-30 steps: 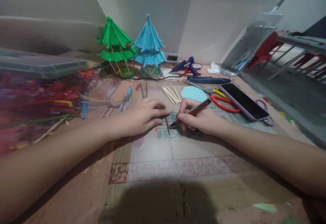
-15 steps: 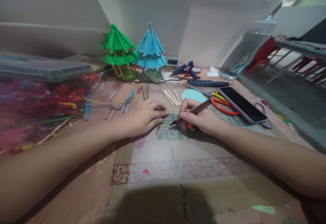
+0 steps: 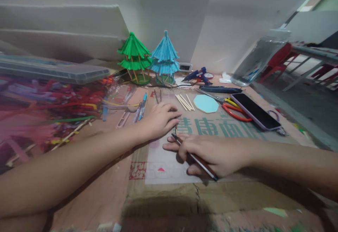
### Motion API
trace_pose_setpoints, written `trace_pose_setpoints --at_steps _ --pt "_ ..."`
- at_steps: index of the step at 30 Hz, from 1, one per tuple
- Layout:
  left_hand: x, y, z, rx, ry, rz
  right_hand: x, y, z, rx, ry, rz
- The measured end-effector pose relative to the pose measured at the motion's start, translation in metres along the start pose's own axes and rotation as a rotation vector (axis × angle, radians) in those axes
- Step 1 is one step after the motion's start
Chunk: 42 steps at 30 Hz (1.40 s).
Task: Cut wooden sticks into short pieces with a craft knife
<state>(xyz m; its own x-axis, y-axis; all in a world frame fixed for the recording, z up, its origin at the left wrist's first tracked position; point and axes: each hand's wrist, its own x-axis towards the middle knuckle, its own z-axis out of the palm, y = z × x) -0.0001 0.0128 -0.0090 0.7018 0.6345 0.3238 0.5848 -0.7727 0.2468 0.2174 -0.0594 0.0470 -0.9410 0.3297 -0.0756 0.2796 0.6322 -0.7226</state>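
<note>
My left hand [image 3: 163, 119] rests on the clear-covered cardboard sheet [image 3: 163, 174], its fingers closed on a small brown-coloured wooden stick [image 3: 176, 129]. Most of that stick is hidden under the fingers. My right hand [image 3: 208, 151] holds a brown marker pen [image 3: 199, 161] across its fingers, the dark tip close to the stick's near end. Just beyond the hands lie several pale wooden sticks [image 3: 185, 102] and a light-blue octagonal piece [image 3: 206, 104]. Two more brown sticks [image 3: 157, 96] lie past my left hand.
At the back stand a green pagoda model [image 3: 136, 61] and a blue one [image 3: 165, 57], beside a blue glue gun [image 3: 198, 75]. Scissors [image 3: 235, 110] and a phone [image 3: 255, 111] lie right. Pipe cleaners [image 3: 52, 105] and a plastic box lid [image 3: 66, 73] fill the left. A large bottle [image 3: 258, 61] stands back right.
My right hand has come nearer and turned over, so the pen now points away from me, to the left. The octagonal piece is uncovered. The view has shifted left.
</note>
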Motion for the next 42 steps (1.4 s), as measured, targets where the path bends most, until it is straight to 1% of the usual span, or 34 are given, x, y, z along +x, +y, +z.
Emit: trace_pose_setpoints --at_steps 1,3,4,6,7,8,9,12,13,15,16,17,20,21,23,24,25,27,30,31,32,33,34,35,36,38,39,40,41,42 --pt "0.0 0.0 0.0 0.001 -0.001 -0.002 0.003 0.001 0.004 -0.041 0.003 -0.027" --pt "0.0 0.0 0.001 -0.005 -0.004 -0.01 0.008 -0.002 0.012 0.023 -0.021 -0.07" --pt "0.0 0.0 0.001 -0.009 -0.004 -0.014 0.01 -0.007 0.014 0.127 -0.065 -0.095" --pt "0.0 0.0 0.001 -0.012 -0.004 -0.014 0.01 -0.015 0.016 0.463 -0.155 -0.106" --pt "0.0 0.0 0.001 -0.01 -0.003 -0.01 0.009 -0.018 0.016 0.633 -0.122 -0.096" --pt "0.001 0.0 0.001 -0.008 -0.001 -0.005 0.008 -0.018 0.014 0.751 0.01 -0.079" --pt "0.001 0.0 0.001 -0.008 0.002 0.0 0.006 -0.015 0.011 0.775 0.162 -0.058" --pt "0.002 -0.001 0.001 -0.011 0.014 0.014 0.003 0.008 -0.003 0.614 0.521 0.032" --pt "0.002 -0.001 0.001 -0.014 0.019 0.02 0.002 0.016 -0.008 0.598 0.601 0.039" --pt "0.002 0.0 0.001 -0.022 0.028 0.031 0.003 0.031 -0.013 0.607 0.691 0.055" --pt "0.001 0.0 0.0 -0.025 0.033 0.035 0.002 0.035 -0.014 0.581 0.723 0.074" --pt "0.001 0.001 0.0 -0.028 0.037 0.034 0.002 0.037 -0.013 0.56 0.723 0.099" --pt "-0.001 0.002 -0.001 -0.033 0.044 0.021 -0.001 0.033 -0.002 0.506 0.682 0.135" --pt "-0.002 0.002 -0.002 -0.033 0.045 0.016 -0.002 0.029 0.002 0.473 0.685 0.127" --pt "-0.002 0.003 -0.002 -0.03 0.045 0.005 -0.004 0.019 0.008 0.385 0.633 0.066" --pt "-0.001 0.003 -0.003 -0.029 0.043 -0.001 -0.004 0.013 0.011 0.351 0.543 0.013" --pt "-0.001 0.003 -0.003 -0.029 0.038 -0.007 -0.004 0.007 0.013 0.356 0.392 -0.054" --pt "-0.001 0.003 -0.004 -0.025 0.026 -0.013 0.0 -0.005 0.018 0.36 0.198 -0.153" --pt "0.0 0.002 -0.005 -0.015 0.015 -0.014 0.007 -0.02 0.026 0.142 -0.008 -0.224" --pt "0.0 0.002 -0.005 -0.012 0.014 -0.012 0.007 -0.025 0.029 0.123 -0.042 -0.242" --pt "0.0 0.002 -0.005 -0.009 0.015 -0.01 0.005 -0.029 0.031 0.165 -0.089 -0.248" --pt "0.0 0.002 -0.005 -0.007 0.016 -0.007 0.003 -0.033 0.033 0.276 -0.173 -0.247" --pt "0.0 0.002 -0.004 -0.006 0.018 -0.004 0.0 -0.037 0.033 0.374 -0.171 -0.183" --pt "0.0 0.002 -0.004 -0.004 0.019 -0.001 -0.004 -0.039 0.032 0.448 -0.104 -0.078" --pt "0.0 0.002 -0.004 -0.003 0.022 0.002 -0.007 -0.04 0.029 0.519 -0.014 -0.011" --pt "0.001 0.002 -0.003 -0.002 0.029 0.005 -0.01 -0.036 0.02 0.612 0.204 0.05" --pt "0.001 0.002 -0.003 -0.003 0.032 0.007 -0.01 -0.03 0.014 0.625 0.318 0.09" --pt "0.001 0.003 -0.003 -0.006 0.034 0.009 -0.008 -0.022 0.007 0.607 0.403 0.105" --pt "0.001 0.003 -0.003 -0.009 0.036 0.013 -0.006 -0.012 0.0 0.571 0.468 0.101" --pt "0.001 0.003 -0.003 -0.013 0.038 0.015 -0.003 -0.002 -0.005 0.522 0.577 0.104"
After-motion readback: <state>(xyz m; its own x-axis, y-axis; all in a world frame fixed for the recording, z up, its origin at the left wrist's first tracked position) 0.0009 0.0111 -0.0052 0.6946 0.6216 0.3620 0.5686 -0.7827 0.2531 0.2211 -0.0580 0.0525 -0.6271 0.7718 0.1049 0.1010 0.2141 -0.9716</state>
